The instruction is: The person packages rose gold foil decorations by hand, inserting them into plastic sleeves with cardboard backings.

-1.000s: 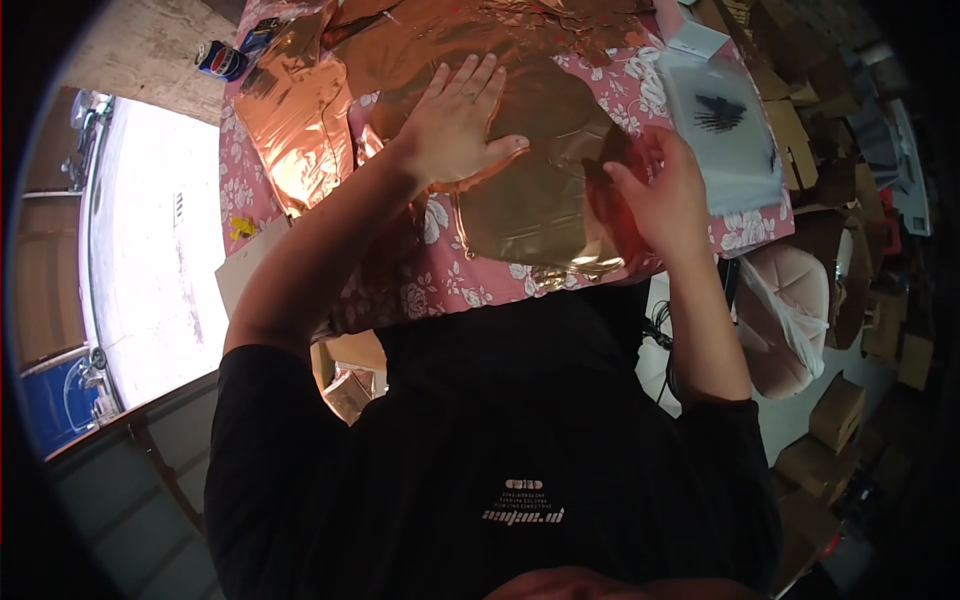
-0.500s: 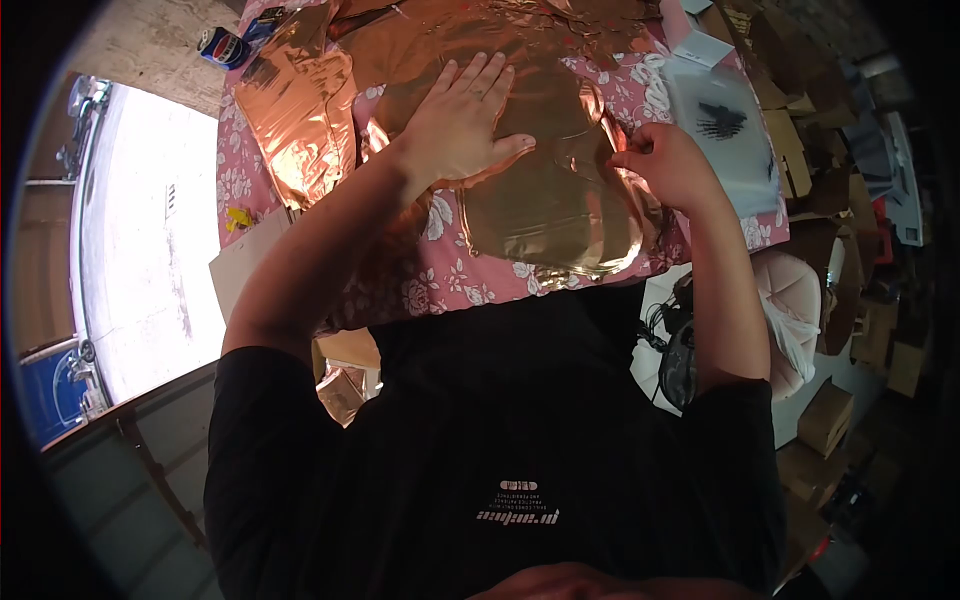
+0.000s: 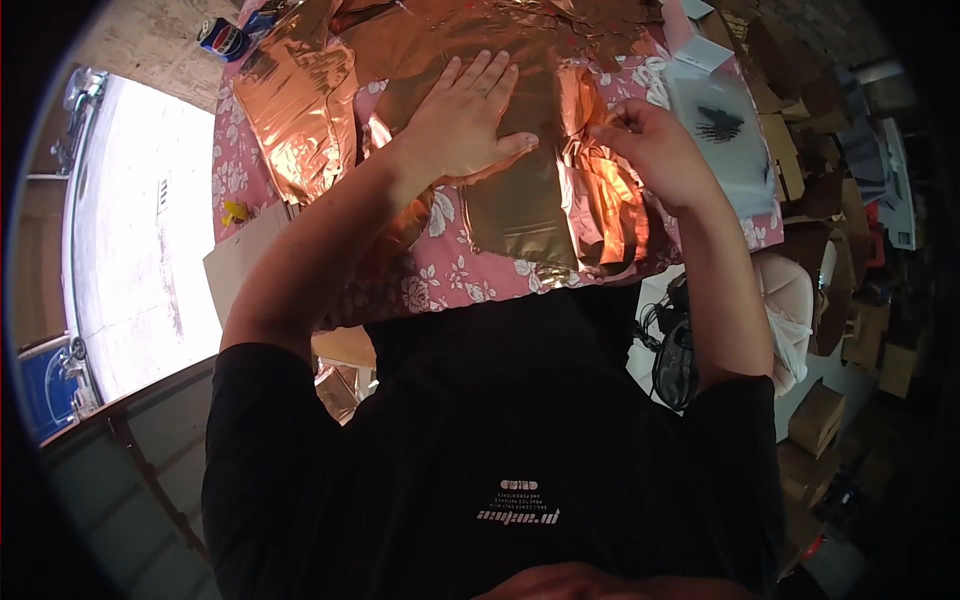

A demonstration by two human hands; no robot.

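Note:
A flat, shiny copper-gold foil balloon (image 3: 525, 215) lies on a table with a pink flowered cloth (image 3: 455, 275). My left hand (image 3: 465, 115) rests flat on it, fingers stretched out and thumb spread. On its right side, my right hand (image 3: 650, 150) pinches the balloon's edge between thumb and fingers. That side is raised and folded inward, with bright, crinkled copper folds below my right hand. Another flat copper foil piece (image 3: 300, 110) lies to the left of my left hand, and more foil (image 3: 590, 30) covers the far part of the table.
A blue can (image 3: 222, 40) stands at the far left corner. To the right lie a clear plastic bag (image 3: 715, 165) with something black in it and a white box (image 3: 700, 50). Cardboard boxes (image 3: 820, 415) are stacked at the right, near a padded white chair (image 3: 785, 290).
My right hand has moved slightly up and left, drawing the balloon's right edge inward, so that side is now folded and bunched. My left hand stays pressed in place.

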